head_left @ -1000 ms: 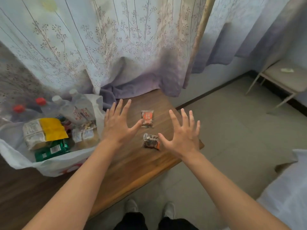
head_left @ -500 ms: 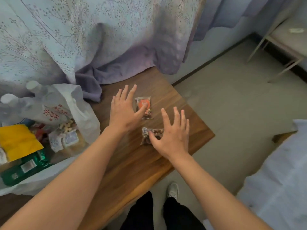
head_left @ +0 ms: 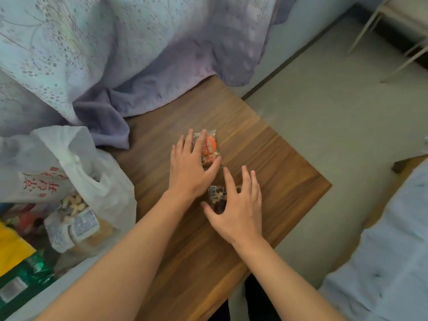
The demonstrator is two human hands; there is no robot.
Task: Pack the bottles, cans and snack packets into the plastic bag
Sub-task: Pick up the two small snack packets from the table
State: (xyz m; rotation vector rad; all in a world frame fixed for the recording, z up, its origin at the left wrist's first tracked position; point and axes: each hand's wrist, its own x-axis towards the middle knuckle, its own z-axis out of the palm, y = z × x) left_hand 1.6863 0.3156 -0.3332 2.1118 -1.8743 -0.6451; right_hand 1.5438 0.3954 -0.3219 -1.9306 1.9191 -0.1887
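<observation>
Two small snack packets lie on the wooden table (head_left: 266,163). My left hand (head_left: 190,167) rests flat on the orange-labelled packet (head_left: 209,147), fingers spread over its left side. My right hand (head_left: 236,205) covers the darker nut packet (head_left: 216,193), fingers apart and curling around it. The white plastic bag (head_left: 97,172) lies open at the left, holding a yellow packet (head_left: 11,253), a green packet (head_left: 25,281) and clear nut packets (head_left: 76,218).
A floral curtain (head_left: 139,54) drapes onto the table's far side. The table's right edge drops to a tiled floor (head_left: 335,107). Chair legs (head_left: 398,42) stand at the far right, and a pale blue cloth (head_left: 382,262) fills the near right corner.
Both hands have come down from above the table onto the two packets. The camera has tilted down and closer, pushing the bag further left in the view.
</observation>
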